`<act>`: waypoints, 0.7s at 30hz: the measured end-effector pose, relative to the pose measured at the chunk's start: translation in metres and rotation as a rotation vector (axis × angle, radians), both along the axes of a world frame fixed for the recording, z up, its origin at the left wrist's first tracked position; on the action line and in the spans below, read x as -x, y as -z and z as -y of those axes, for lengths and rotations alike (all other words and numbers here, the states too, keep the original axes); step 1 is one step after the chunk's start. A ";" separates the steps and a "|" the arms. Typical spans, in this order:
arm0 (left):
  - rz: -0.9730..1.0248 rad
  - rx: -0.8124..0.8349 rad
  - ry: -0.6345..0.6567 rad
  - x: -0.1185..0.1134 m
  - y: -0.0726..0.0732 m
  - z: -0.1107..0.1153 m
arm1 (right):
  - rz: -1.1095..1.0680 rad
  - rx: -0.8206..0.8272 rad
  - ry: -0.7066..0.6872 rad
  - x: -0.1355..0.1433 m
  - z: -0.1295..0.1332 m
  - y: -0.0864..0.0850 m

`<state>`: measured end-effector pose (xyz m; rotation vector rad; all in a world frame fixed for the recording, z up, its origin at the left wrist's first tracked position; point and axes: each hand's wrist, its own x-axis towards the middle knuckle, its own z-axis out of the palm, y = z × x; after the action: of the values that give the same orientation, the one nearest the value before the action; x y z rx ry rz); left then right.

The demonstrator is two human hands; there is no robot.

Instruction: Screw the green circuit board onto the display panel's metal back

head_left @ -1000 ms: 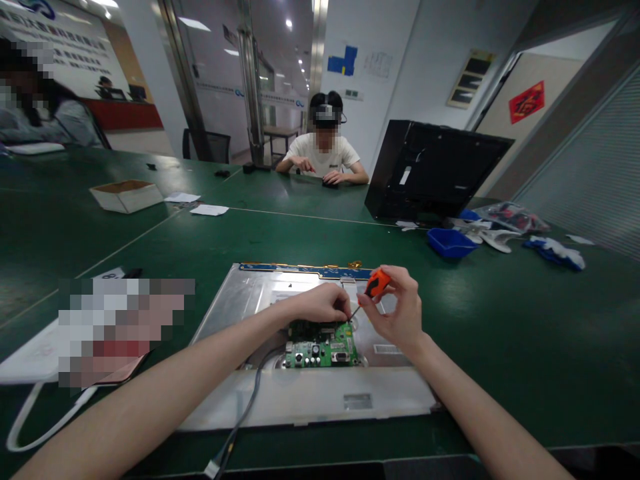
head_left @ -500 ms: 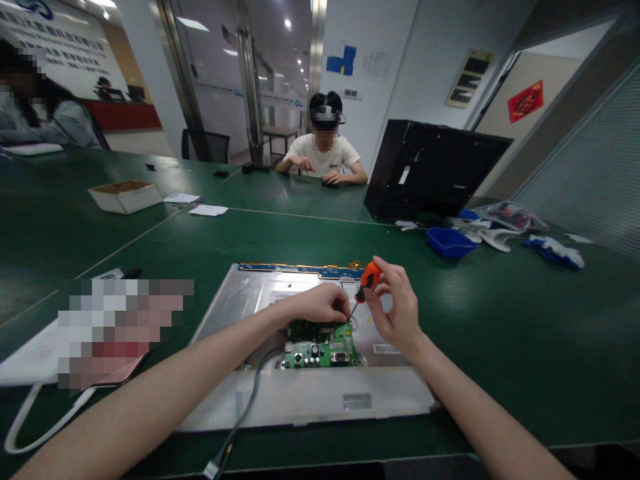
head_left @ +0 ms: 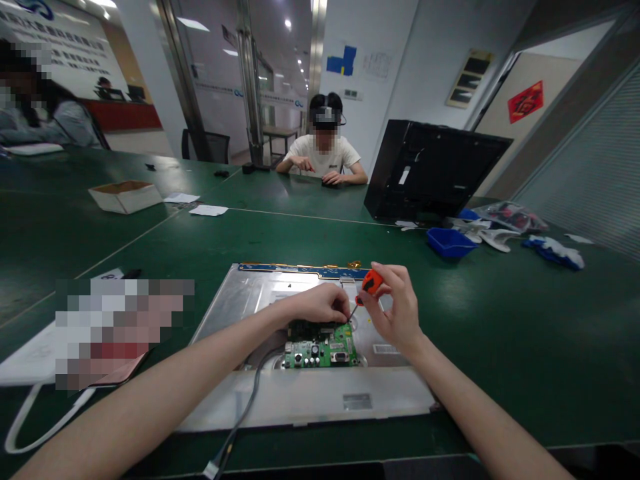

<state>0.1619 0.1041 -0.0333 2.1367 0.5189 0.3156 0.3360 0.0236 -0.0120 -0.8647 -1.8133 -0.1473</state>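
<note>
My right hand (head_left: 397,303) is closed around the orange and black handle of a screwdriver (head_left: 371,282). The shaft slants down to the left, and its tip reaches the upper right corner of a green circuit board (head_left: 320,350). At that same corner my left hand (head_left: 327,305) has its fingers pinched together by the tip; whatever they hold is hidden. The board lies on the silver metal back of a display panel (head_left: 235,393), which rests flat on the green table. A grey cable (head_left: 256,387) runs from the board's left side over the panel's front edge.
A black monitor (head_left: 435,173) stands at the back right, near a blue tray (head_left: 451,243) and gloves (head_left: 554,252). On the left are a cardboard box (head_left: 125,197), papers (head_left: 209,210) and a blurred-out pile (head_left: 115,333) with a white cable. Across the table sits a person (head_left: 325,150).
The screwdriver's handle has turned in my right hand, whose fingers have shifted slightly downward. My left hand stays in the same place by the board.
</note>
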 end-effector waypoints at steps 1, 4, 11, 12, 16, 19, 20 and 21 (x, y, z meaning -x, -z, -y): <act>-0.003 0.003 0.004 0.000 0.000 0.000 | 0.007 0.008 -0.010 0.001 0.001 -0.001; -0.009 0.017 0.008 0.000 0.002 -0.001 | 0.017 0.022 -0.029 0.001 0.003 -0.002; 0.003 -0.001 0.016 0.001 0.004 -0.002 | 0.002 0.012 -0.058 -0.001 0.000 0.001; 0.001 -0.013 0.018 0.001 0.003 -0.002 | -0.007 -0.004 -0.058 -0.002 -0.001 0.001; 0.010 -0.022 0.041 0.001 0.000 -0.001 | -0.024 -0.054 -0.024 -0.004 -0.003 0.003; 0.019 -0.011 0.045 0.001 0.000 -0.001 | -0.013 -0.036 -0.005 -0.004 -0.002 0.002; 0.020 -0.011 0.045 0.001 0.000 -0.001 | -0.009 -0.027 -0.009 -0.003 -0.002 0.001; 0.022 -0.012 0.044 0.001 0.001 -0.002 | -0.002 -0.019 -0.015 -0.002 -0.001 0.000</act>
<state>0.1611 0.1057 -0.0343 2.1507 0.4575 0.3175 0.3375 0.0243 -0.0123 -0.8372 -1.8138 -0.1536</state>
